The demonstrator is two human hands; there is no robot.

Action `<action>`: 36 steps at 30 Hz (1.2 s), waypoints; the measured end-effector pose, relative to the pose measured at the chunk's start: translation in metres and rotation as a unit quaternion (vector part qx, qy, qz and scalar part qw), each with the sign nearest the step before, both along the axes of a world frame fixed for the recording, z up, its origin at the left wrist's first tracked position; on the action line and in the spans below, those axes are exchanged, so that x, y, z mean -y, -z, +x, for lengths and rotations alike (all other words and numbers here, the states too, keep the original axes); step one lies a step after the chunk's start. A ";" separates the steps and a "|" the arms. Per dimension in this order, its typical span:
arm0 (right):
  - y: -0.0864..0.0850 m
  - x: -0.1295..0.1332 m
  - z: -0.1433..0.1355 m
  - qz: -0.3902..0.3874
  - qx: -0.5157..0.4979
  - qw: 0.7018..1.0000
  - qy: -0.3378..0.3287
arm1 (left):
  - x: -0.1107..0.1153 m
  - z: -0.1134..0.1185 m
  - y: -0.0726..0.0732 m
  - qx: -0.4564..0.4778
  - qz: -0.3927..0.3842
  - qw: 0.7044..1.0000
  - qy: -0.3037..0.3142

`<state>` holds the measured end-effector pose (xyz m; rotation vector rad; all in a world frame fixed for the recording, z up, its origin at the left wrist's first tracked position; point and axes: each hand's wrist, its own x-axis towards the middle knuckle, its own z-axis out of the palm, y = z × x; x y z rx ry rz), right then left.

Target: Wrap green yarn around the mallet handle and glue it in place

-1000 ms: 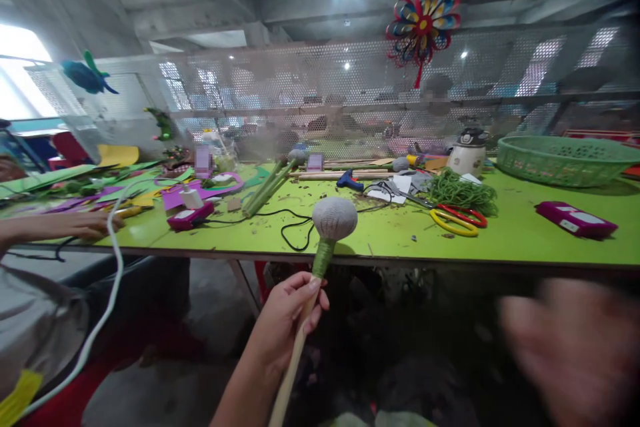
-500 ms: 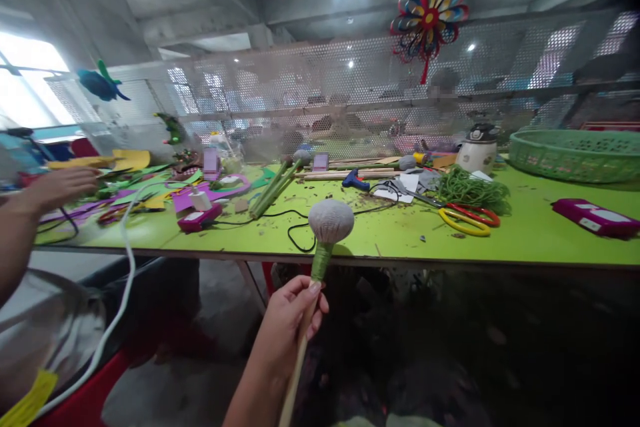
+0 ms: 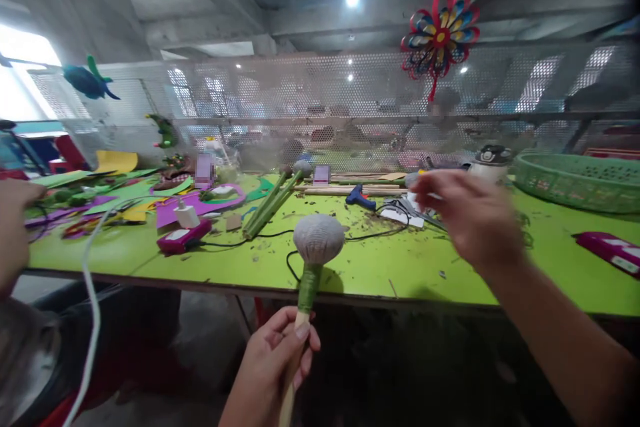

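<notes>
In my left hand [image 3: 277,353] is a wooden stick [image 3: 287,400], gripped between thumb and curled fingers. The stick ends in a rounded, grey cloth-covered head [image 3: 319,239], like a padded mallet, with green thread [image 3: 309,287] wound around its neck. It stands upright, slightly tilted, in front of the table edge. My right hand [image 3: 473,217] reaches over the right part of the table, blurred, with loosely bent fingers apart and nothing visible in them. It hides most of the green yarn and the scissors. A blue glue gun [image 3: 361,198] lies left of it.
On the green table [image 3: 370,267] are green-wrapped sticks [image 3: 273,207], a magenta box [image 3: 184,237], another magenta box [image 3: 611,250], a green basket [image 3: 580,183] and coloured felt pieces. A co-worker's hand [image 3: 13,220] and a white cable [image 3: 90,320] are at left.
My right hand has come in from the right, over the yarn and scissors. My left hand has shifted slightly down and left in view with the stick. The co-worker's hand has moved left.
</notes>
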<state>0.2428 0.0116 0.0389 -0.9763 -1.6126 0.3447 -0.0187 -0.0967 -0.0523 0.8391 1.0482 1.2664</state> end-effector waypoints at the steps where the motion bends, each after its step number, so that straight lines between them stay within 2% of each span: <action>1: 0.001 -0.026 -0.007 -0.021 0.053 0.998 0.018 | -0.004 -0.003 0.000 0.003 0.000 1.000 0.000; 5: 0.023 -0.135 -0.040 -0.125 0.249 0.957 0.078 | -0.021 -0.009 0.000 -0.009 0.007 1.000 0.005; 8: 0.049 -0.192 -0.057 -0.192 0.334 0.914 0.127 | -0.033 -0.011 0.000 -0.024 0.011 0.999 0.019; 10: 0.064 -0.213 -0.062 -0.231 0.365 0.888 0.157 | -0.039 -0.012 0.001 -0.022 0.011 0.999 0.030; 13: 0.080 -0.228 -0.063 -0.267 0.382 0.864 0.190 | -0.047 -0.014 0.001 -0.013 0.004 0.999 0.029; 17: 0.084 -0.233 -0.064 -0.262 0.357 0.872 0.208 | -0.052 -0.014 0.000 -0.019 0.002 1.000 0.000; 21: 0.068 -0.219 -0.057 -0.210 0.281 0.916 0.197 | -0.052 -0.010 0.001 -0.018 0.006 1.000 -0.021; 24: 0.044 -0.188 -0.045 -0.151 0.199 0.956 0.153 | -0.051 -0.007 0.002 -0.023 0.024 0.999 -0.038; 26: 0.025 -0.158 -0.038 -0.116 0.143 0.979 0.090 | -0.051 -0.005 0.002 -0.028 0.029 0.998 -0.056; 29: -0.002 -0.106 -0.032 -0.082 0.070 0.994 -0.029 | -0.051 -0.004 -0.001 -0.036 0.043 0.996 -0.063; 30: -0.009 -0.089 -0.031 -0.084 -0.011 0.989 -0.124 | -0.051 -0.004 -0.003 -0.041 0.049 0.996 -0.064; 31: -0.012 -0.073 -0.031 -0.093 -0.067 0.976 -0.185 | -0.051 -0.005 -0.005 -0.049 0.052 0.995 -0.066; 32: -0.014 -0.058 -0.032 -0.111 -0.076 0.964 -0.229 | -0.051 -0.005 -0.007 -0.058 0.054 0.994 -0.073; 34: -0.010 -0.033 -0.034 -0.145 0.006 0.941 -0.306 | -0.051 -0.005 -0.010 -0.079 0.060 0.991 -0.091; 36: -0.001 -0.014 -0.038 -0.180 0.115 0.920 -0.329 | -0.051 -0.005 -0.013 -0.099 0.068 0.987 -0.103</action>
